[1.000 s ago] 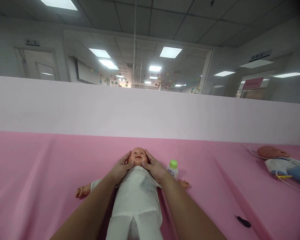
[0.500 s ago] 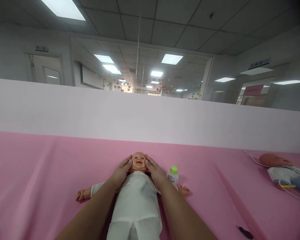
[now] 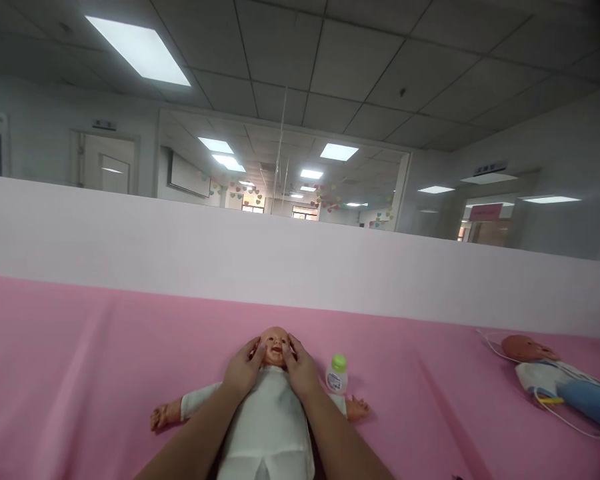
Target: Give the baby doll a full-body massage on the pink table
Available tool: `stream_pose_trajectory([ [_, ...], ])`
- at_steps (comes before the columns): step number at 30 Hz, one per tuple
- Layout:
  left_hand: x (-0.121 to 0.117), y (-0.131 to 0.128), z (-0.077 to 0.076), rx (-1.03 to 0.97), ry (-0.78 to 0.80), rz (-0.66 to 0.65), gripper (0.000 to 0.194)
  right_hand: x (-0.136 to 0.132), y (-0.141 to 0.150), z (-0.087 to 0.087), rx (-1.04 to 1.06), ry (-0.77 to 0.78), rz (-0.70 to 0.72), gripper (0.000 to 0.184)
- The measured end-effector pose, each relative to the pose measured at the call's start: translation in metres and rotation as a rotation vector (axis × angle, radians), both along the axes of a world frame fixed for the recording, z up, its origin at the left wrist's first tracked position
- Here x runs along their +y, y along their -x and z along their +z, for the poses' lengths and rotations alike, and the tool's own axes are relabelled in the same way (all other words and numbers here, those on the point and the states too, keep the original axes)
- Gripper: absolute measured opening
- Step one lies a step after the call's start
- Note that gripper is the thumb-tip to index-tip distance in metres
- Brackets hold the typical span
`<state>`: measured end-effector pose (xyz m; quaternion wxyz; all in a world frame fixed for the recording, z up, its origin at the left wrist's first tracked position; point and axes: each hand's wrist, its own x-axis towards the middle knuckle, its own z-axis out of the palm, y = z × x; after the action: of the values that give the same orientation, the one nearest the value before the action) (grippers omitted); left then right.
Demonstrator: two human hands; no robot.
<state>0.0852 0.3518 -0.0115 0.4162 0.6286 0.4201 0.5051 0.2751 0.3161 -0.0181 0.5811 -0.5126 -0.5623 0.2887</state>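
A baby doll (image 3: 267, 413) in white clothes lies on its back, its arms spread out to both sides. My left hand (image 3: 243, 368) is cupped round one side of its head, the thumb resting on the cheek. On the other side my right hand (image 3: 300, 367) holds the head the same way, with its thumb by the mouth. Both hands are closed on the head, and the fingertips reach up past the temples. Close to my right hand stands a small clear bottle with a green cap (image 3: 337, 375).
Pink cloth (image 3: 105, 353) covers the tabletop, with a low white wall (image 3: 230, 257) behind it. At the far right lies a second doll (image 3: 555, 373) in white and blue, with thin white tubing about it. A small dark object (image 3: 457, 477) just shows at the bottom edge.
My view has tilted up, so everything sits lower in the picture. My thumbs have shifted inward from the sides of the doll's face onto its cheeks.
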Motion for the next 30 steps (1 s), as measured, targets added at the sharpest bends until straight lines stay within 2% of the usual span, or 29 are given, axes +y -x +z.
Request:
stream_pose_trajectory([
  [3,-0.017,0.005,0.01,0.11,-0.059,0.081,0.06,-0.01,-0.001,0.005,-0.149,-0.013,-0.081,0.078],
  [6,-0.04,0.021,0.023,0.183,-0.111,0.116,0.058,-0.031,-0.01,0.009,-0.189,-0.034,-0.111,0.07],
  [10,-0.071,0.058,0.037,0.4,-0.205,0.199,0.056,-0.071,-0.036,0.014,-0.26,-0.09,-0.109,0.057],
  [12,-0.085,0.079,0.042,0.52,-0.189,0.246,0.055,-0.092,-0.051,0.015,-0.322,-0.098,-0.117,0.052],
  [15,-0.099,0.105,0.041,0.631,-0.139,0.353,0.057,-0.122,-0.073,0.013,-0.354,-0.083,-0.207,0.046],
  [19,-0.103,0.129,0.033,0.68,-0.004,0.454,0.056,-0.149,-0.095,0.011,-0.278,-0.008,-0.341,0.04],
  [22,-0.097,0.137,0.028,0.665,0.084,0.464,0.059,-0.158,-0.105,0.017,-0.243,0.088,-0.39,0.035],
  [25,-0.093,0.138,0.027,0.668,0.121,0.443,0.063,-0.159,-0.112,0.025,-0.307,0.255,-0.419,0.032],
  [30,-0.089,0.147,0.027,0.797,0.178,0.299,0.078,-0.162,-0.128,0.032,-0.512,0.508,-0.377,0.058],
])
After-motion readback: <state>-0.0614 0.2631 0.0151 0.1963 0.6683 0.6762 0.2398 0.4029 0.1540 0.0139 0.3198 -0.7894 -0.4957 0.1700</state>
